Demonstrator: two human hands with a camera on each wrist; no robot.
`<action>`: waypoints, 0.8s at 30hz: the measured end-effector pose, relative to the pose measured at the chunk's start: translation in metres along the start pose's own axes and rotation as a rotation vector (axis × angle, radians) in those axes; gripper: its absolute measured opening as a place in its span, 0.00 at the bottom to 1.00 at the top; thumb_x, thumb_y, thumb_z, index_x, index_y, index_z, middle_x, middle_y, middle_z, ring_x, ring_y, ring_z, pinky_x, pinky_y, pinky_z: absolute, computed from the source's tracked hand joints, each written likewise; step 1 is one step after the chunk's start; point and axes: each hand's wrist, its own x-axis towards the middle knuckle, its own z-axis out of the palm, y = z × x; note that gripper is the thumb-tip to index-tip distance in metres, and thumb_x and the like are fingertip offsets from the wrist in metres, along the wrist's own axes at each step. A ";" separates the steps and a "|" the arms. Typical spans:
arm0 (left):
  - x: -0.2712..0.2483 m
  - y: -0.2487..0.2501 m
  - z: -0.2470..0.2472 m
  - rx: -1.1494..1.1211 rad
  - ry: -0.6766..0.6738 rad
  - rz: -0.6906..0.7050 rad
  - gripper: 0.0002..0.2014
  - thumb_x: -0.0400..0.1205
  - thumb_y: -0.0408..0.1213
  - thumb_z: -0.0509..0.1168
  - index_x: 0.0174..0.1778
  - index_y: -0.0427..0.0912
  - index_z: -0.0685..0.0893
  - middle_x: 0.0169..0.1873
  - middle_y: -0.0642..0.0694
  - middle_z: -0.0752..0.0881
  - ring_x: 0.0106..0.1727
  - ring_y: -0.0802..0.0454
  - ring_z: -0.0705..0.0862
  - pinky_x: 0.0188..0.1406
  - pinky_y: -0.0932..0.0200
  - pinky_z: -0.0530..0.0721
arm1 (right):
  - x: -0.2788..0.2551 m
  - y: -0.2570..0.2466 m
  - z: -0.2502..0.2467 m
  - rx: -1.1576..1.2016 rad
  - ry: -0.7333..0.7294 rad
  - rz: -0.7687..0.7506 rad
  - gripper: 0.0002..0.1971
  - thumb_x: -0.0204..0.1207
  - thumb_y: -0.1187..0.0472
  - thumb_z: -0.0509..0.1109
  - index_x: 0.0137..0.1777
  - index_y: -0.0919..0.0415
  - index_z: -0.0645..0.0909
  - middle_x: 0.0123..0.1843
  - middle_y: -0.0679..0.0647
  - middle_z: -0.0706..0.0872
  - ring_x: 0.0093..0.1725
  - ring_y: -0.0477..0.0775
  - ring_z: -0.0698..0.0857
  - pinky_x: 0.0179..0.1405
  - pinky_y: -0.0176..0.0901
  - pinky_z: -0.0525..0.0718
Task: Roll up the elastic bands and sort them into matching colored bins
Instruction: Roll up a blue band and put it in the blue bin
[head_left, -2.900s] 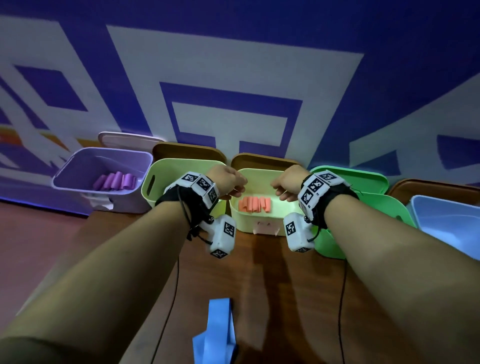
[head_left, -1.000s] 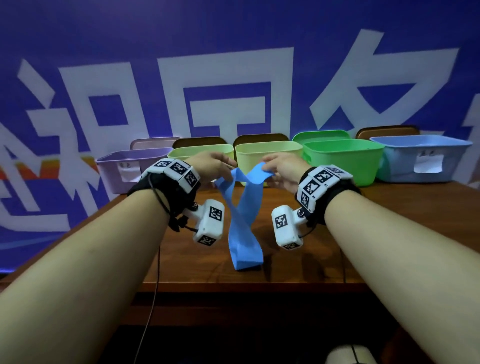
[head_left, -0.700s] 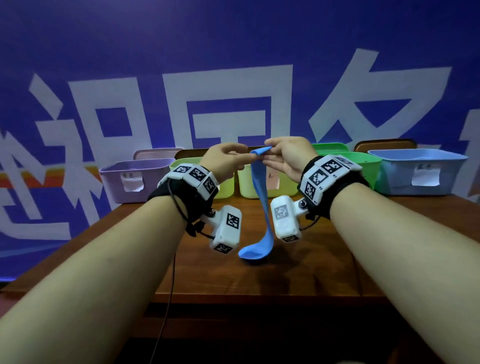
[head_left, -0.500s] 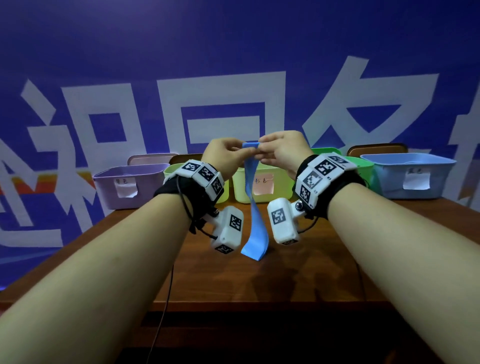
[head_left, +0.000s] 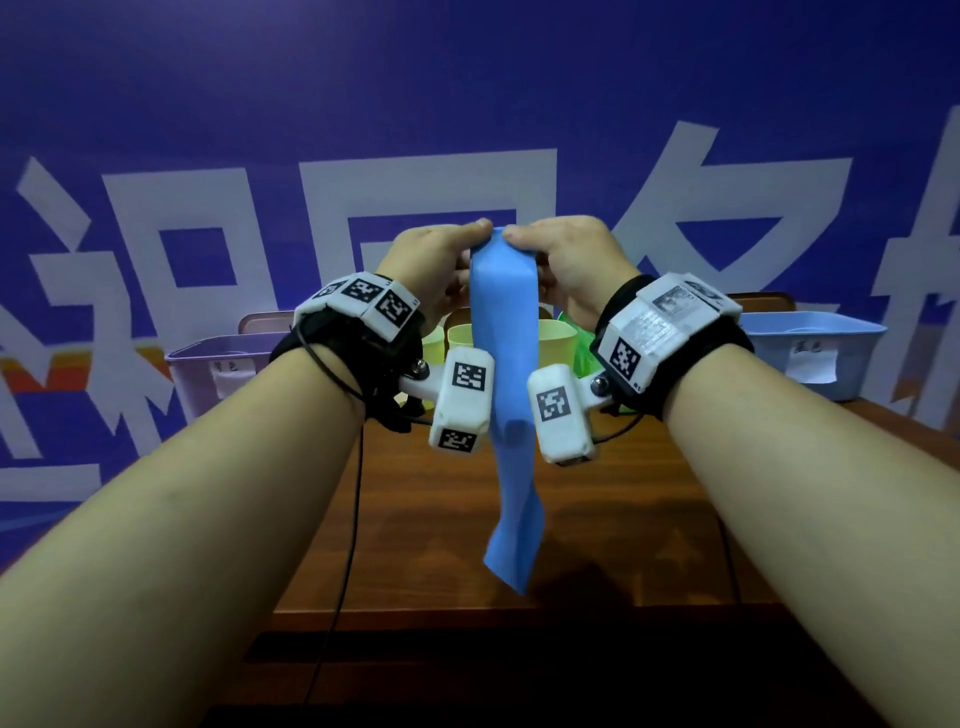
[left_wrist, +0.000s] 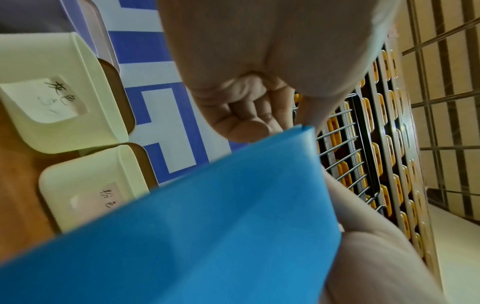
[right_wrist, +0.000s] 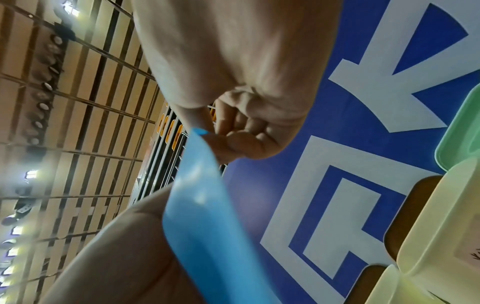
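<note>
Both hands, left hand (head_left: 434, 265) and right hand (head_left: 566, 260), pinch blue band (head_left: 506, 374) top; bin labels (head_left: 810, 361) unreadable

In the head view the blue elastic band (head_left: 506, 364) and the two wrist cameras cover most of the yellow-green bins (head_left: 553, 340); only a sliver of the green bin (head_left: 582, 348) shows beside the right wrist; the lilac bin (head_left: 208, 364) is partly behind the left forearm; the writing on the pale blue bin (head_left: 810, 338) label is too small to read; bin contents are hidden by the walls. In the left wrist view the band runs off the lower edge, and the left hand (left_wrist: 259, 82) is blurred; how far the band's top edge is rolled cannot be told.
</note>
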 end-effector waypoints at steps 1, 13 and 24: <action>-0.001 0.000 0.000 0.006 0.003 -0.006 0.09 0.83 0.38 0.66 0.40 0.38 0.83 0.18 0.49 0.76 0.17 0.56 0.71 0.20 0.66 0.72 | -0.001 -0.001 -0.001 0.003 -0.009 0.013 0.05 0.76 0.65 0.71 0.46 0.69 0.81 0.34 0.60 0.81 0.30 0.53 0.79 0.29 0.38 0.76; 0.020 -0.070 0.008 0.122 -0.041 -0.180 0.08 0.82 0.38 0.69 0.47 0.36 0.85 0.36 0.44 0.86 0.30 0.54 0.81 0.26 0.68 0.82 | 0.012 0.077 -0.020 -0.137 -0.010 0.125 0.03 0.77 0.65 0.71 0.43 0.62 0.85 0.40 0.56 0.87 0.36 0.50 0.85 0.29 0.35 0.81; 0.080 -0.159 0.004 0.127 -0.070 -0.226 0.07 0.81 0.30 0.68 0.37 0.36 0.85 0.26 0.45 0.80 0.21 0.59 0.74 0.21 0.71 0.74 | 0.058 0.165 -0.027 -0.158 -0.035 0.246 0.07 0.78 0.65 0.70 0.38 0.61 0.84 0.36 0.58 0.84 0.28 0.46 0.82 0.25 0.33 0.78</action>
